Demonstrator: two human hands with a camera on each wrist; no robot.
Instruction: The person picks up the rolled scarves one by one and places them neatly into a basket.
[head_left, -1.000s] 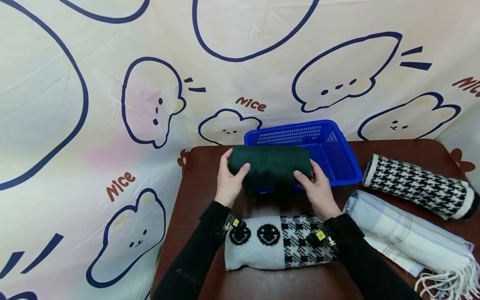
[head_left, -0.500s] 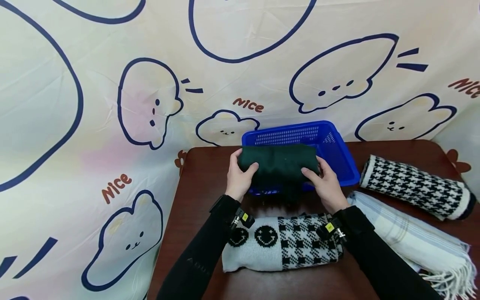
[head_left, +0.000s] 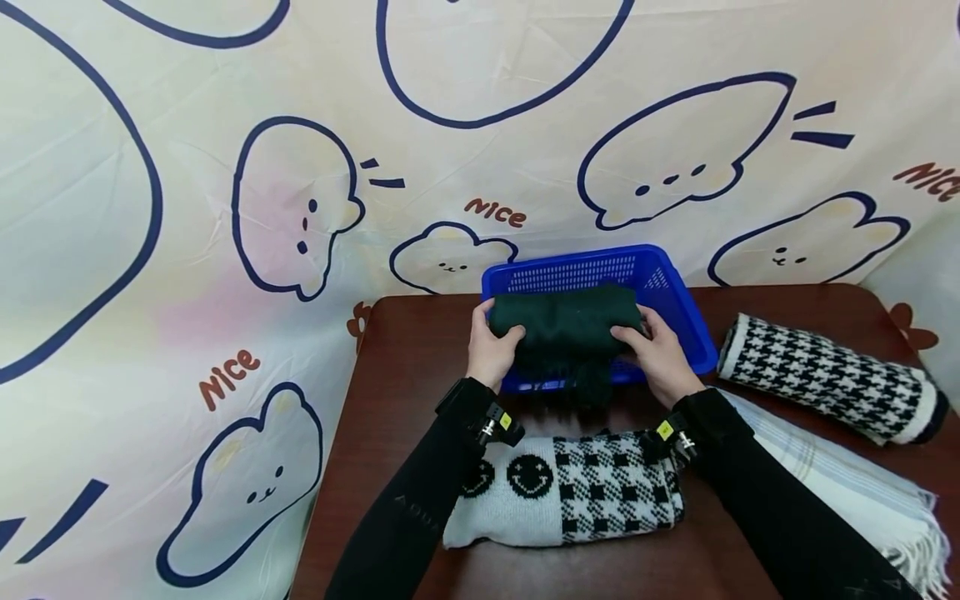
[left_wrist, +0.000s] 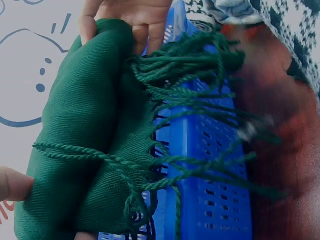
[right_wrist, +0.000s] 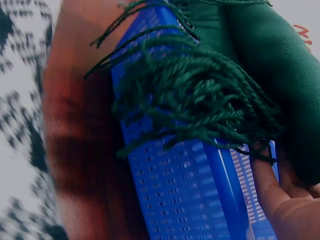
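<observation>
A rolled dark green scarf (head_left: pixel 566 321) is held level over the blue plastic basket (head_left: pixel 686 321). My left hand (head_left: pixel 491 348) grips its left end, thumb toward me. At the other end my right hand (head_left: pixel 660 354) holds the roll the same way. The left wrist view shows the ribbed weave of the green scarf (left_wrist: pixel 80 110), and its twisted fringe (left_wrist: pixel 190 95) hangs over the basket's near rim. A thick bunch of fringe (right_wrist: pixel 195 95) drapes down the outside of the basket wall in the right wrist view.
A folded grey and black-checked knit scarf (head_left: pixel 562 492) with smiley faces lies in front of the basket. To the right are a rolled houndstooth scarf (head_left: pixel 832 379) and a pale fringed plaid scarf (head_left: pixel 840 483). The brown table (head_left: pixel 390 400) meets a patterned cloth backdrop (head_left: pixel 420 125).
Both hands have carried the green scarf a little to the right, so it sits more squarely over the basket. Its fringe now shows hanging over the near rim.
</observation>
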